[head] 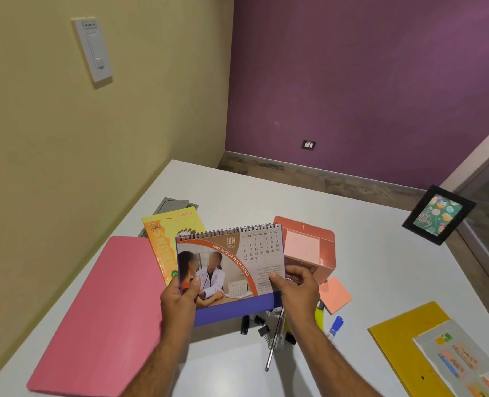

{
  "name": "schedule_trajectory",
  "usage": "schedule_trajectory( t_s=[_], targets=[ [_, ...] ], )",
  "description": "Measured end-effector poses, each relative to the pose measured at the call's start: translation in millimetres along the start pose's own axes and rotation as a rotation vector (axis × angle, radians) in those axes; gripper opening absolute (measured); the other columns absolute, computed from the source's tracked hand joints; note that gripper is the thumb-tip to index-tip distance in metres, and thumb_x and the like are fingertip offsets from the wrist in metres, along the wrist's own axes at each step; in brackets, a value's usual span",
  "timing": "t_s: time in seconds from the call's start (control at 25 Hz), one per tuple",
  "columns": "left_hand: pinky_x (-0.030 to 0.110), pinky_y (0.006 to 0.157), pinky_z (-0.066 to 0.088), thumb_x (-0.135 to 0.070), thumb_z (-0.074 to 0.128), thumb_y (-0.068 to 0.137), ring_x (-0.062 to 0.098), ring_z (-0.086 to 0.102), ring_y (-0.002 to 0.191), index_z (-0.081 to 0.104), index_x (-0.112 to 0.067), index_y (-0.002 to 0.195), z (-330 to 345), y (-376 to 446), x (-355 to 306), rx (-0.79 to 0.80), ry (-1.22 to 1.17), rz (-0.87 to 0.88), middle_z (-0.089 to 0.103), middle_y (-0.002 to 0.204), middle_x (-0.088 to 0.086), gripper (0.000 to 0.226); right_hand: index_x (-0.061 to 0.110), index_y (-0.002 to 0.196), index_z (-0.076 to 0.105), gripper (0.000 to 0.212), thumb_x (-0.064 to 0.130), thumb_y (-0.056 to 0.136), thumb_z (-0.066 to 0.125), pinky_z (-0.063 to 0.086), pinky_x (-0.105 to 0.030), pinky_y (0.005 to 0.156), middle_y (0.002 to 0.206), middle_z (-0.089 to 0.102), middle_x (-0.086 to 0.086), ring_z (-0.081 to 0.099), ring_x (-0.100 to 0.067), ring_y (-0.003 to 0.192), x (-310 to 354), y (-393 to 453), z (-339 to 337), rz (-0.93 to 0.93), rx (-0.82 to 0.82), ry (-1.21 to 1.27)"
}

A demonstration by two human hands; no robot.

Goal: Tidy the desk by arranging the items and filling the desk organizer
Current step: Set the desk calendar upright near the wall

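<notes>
A spiral-bound desk calendar (pixel 231 265) showing June is held above the white desk (pixel 380 270). My left hand (pixel 178 302) grips its lower left corner, thumb on the picture. My right hand (pixel 296 290) pinches its lower right edge. Behind it stands the pink desk organizer (pixel 327 253) with a pink notepad inside. Under the calendar lie black binder clips (pixel 261 329), a silver pen (pixel 273 348), a yellow highlighter (pixel 319 316) and a blue-capped marker (pixel 336 325).
A pink folder (pixel 100 313) lies at left, with a yellow book (pixel 163 239) beside it. Orange sticky notes (pixel 336 293) lie right of the organizer. A yellow folder (pixel 403 345) with papers sits at front right. A black picture frame (pixel 438 214) stands at the far right edge.
</notes>
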State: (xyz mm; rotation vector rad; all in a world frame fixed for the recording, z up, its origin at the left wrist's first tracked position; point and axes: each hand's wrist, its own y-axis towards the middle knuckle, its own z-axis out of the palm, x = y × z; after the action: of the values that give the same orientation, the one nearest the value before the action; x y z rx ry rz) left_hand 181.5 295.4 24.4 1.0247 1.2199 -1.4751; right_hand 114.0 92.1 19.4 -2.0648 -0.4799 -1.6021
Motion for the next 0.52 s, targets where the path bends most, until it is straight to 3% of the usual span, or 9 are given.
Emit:
schedule_trajectory(
  t_s=[0.12,0.24,0.28,0.4,0.52],
  targets=[
    [0.031,0.056,0.06,-0.003,0.056,0.097,0.021,0.074,0.059,0.065,-0.011,0.104,-3.2,6.7,5.4,-0.023,0.013,-0.009,0.073,0.086,0.008,0.014,0.013,0.089,0.063,0.028,0.014,0.071,0.084,0.059,-0.026,0.06,0.09,0.071,0.001,0.071,-0.012,0.076,-0.1,7.9,1.0,0.033,0.045,0.004],
    [0.055,0.076,0.059,-0.01,0.061,0.095,0.037,0.074,0.079,0.069,-0.02,0.103,-5.1,10.2,5.8,-0.034,0.047,-0.007,0.076,0.093,0.01,0.015,0.01,0.086,0.061,0.03,0.015,0.07,0.085,0.061,-0.037,0.068,0.086,0.072,-0.005,0.073,-0.021,0.08,0.7,19.9,-1.3,0.087,0.128,-0.039],
    [0.053,0.073,0.059,-0.01,0.06,0.096,0.036,0.074,0.077,0.069,-0.019,0.106,-5.9,11.7,5.9,-0.033,0.048,-0.006,0.076,0.095,0.012,0.016,0.007,0.085,0.06,0.03,0.015,0.07,0.085,0.061,-0.041,0.07,0.083,0.07,-0.009,0.073,-0.023,0.08,1.5,24.0,-2.3,0.097,0.159,-0.046],
    [0.025,0.049,0.056,-0.002,0.056,0.096,0.022,0.071,0.064,0.064,-0.005,0.111,-6.9,15.8,3.8,-0.027,0.03,-0.013,0.071,0.093,0.014,0.017,0.004,0.08,0.057,0.033,0.014,0.068,0.086,0.06,-0.052,0.073,0.077,0.065,-0.02,0.073,-0.03,0.08,5.2,32.6,-3.5,0.097,0.223,-0.039],
    [0.017,0.045,0.052,-0.001,0.055,0.096,0.026,0.065,0.072,0.063,-0.004,0.113,-4.9,17.1,2.7,-0.024,0.011,-0.006,0.07,0.095,0.014,0.019,0.006,0.079,0.058,0.032,0.013,0.068,0.087,0.06,-0.052,0.071,0.07,0.061,-0.012,0.072,-0.032,0.08,10.2,32.3,-1.0,0.058,0.202,-0.049]
  ],
)
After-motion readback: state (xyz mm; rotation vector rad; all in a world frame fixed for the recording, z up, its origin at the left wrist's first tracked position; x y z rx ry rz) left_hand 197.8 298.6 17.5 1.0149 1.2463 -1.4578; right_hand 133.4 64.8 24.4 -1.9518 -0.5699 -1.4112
